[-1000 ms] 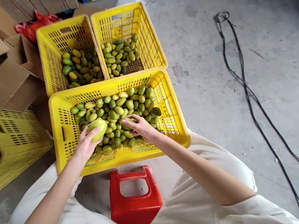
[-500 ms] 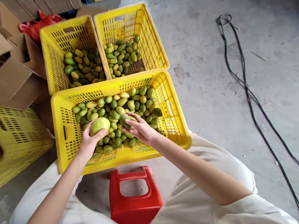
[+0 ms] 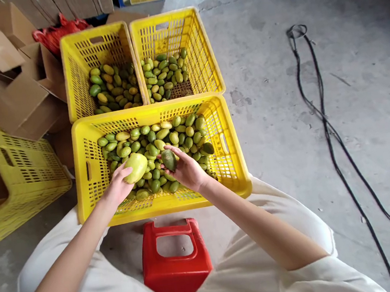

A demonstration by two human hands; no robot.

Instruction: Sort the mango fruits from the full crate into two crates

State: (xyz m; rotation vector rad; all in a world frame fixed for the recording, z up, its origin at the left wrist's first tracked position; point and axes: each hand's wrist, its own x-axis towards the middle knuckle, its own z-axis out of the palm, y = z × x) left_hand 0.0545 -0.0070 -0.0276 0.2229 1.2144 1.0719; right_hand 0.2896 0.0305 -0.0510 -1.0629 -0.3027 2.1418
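My left hand (image 3: 118,186) is closed around a large, pale yellow-green mango (image 3: 136,168), held over the front yellow crate (image 3: 168,211). Close to its right, my right hand (image 3: 191,171) holds a smaller, dark green mango (image 3: 169,160), its palm turned partly up and the fingers curled about the fruit. The two mangoes are apart. Beneath both hands, the crate holds many small green and yellowish mangoes (image 3: 152,149). Part of that pile is hidden by my hands.
Behind stand two more yellow crates, the left one (image 3: 68,81) and the right one (image 3: 212,56), both with fruit inside. Cardboard boxes (image 3: 18,105) and another crate (image 3: 35,171) lie left. A red stool (image 3: 179,276) is between my legs; a black cable (image 3: 326,123) lies on the floor.
The dark green mango has been turned in my right hand, showing more of its surface. My left hand has shifted its hold on the large mango and moved slightly right. The view has shifted slightly.
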